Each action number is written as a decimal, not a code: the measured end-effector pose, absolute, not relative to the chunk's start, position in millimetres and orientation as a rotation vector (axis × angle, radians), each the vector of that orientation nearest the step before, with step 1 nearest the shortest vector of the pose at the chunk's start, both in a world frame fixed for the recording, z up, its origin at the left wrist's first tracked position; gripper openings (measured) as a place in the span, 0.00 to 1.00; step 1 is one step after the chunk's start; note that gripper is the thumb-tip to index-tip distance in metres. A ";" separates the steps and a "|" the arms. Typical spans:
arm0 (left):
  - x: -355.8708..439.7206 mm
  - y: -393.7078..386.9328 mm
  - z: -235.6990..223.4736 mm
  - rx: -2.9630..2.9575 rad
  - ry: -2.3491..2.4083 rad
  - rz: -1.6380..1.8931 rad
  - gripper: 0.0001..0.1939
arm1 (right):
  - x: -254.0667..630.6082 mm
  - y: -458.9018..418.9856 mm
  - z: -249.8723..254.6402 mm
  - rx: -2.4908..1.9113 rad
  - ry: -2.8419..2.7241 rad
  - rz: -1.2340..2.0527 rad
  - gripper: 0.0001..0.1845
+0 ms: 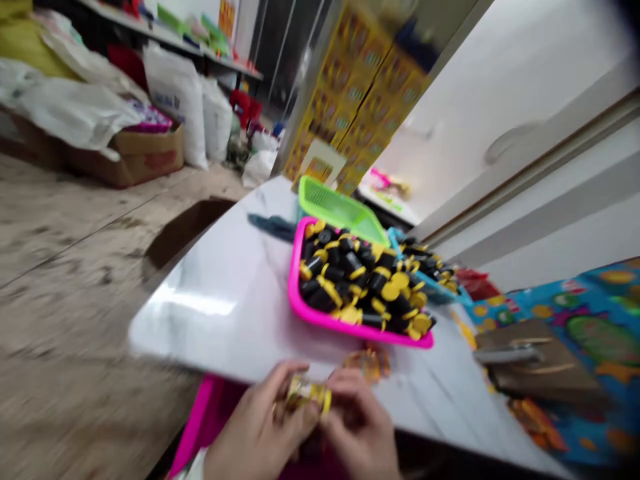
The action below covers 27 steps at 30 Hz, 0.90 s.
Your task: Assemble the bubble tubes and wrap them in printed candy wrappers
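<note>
At the table's front edge, my left hand (270,423) is closed around a small yellow-capped canister (301,392) with a printed yellow wrapping. My right hand (357,420) pinches at the capped end of the same canister; its fingertips are partly hidden and blurred. Just beyond my hands, some orange-yellow printed labels (369,363) lie on the white table (240,313). Behind them a pink basket (293,287) is heaped with black canisters (345,257) that have yellow caps. Below my hands, a second pink container (200,417) shows under the table edge.
A green basket (340,210) and a blue basket (430,283) of canisters stand behind the pink one. To the right lie a colourful printed box (600,333) and a brown cardboard piece (545,360). Yellow printed boxes (360,93) rise at the back; white sacks (175,100) stand left.
</note>
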State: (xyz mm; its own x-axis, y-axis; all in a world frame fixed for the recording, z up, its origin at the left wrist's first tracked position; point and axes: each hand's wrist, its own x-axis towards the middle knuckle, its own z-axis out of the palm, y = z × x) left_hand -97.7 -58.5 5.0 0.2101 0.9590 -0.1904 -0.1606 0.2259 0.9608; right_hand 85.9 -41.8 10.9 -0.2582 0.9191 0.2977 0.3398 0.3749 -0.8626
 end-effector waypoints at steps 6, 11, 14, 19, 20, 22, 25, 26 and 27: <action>-100.3 -68.1 -1.6 0.950 0.849 0.986 0.13 | 101.3 -52.6 5.2 -1.060 -1.840 0.992 0.17; -98.6 -63.7 -10.1 0.884 0.716 0.925 0.16 | 96.9 -58.6 3.1 -1.110 -1.432 1.424 0.19; -92.4 -62.2 -17.2 0.790 0.676 0.790 0.18 | 104.4 -53.9 0.9 -1.032 -1.391 1.584 0.21; -77.2 -70.6 -25.9 0.625 0.605 0.761 0.26 | 120.3 -52.3 -8.9 -0.928 -1.344 1.726 0.07; -74.7 -72.5 -26.7 0.591 0.589 0.778 0.27 | 121.6 -53.4 -11.5 -0.901 -1.292 1.733 0.07; -70.5 -75.3 -28.6 0.548 0.599 0.797 0.26 | 123.2 -55.5 -16.3 -0.876 -1.209 1.762 0.09; -64.4 -77.6 -32.5 0.521 0.661 0.777 0.23 | 125.5 -56.8 -21.5 -0.917 -1.236 1.794 0.13; -62.0 -78.5 -33.0 0.522 0.667 0.773 0.24 | 126.0 -57.7 -21.9 -0.936 -1.292 1.769 0.13; -59.5 -79.5 -32.4 0.523 0.663 0.776 0.25 | 126.1 -59.1 -21.1 -0.956 -1.351 1.714 0.13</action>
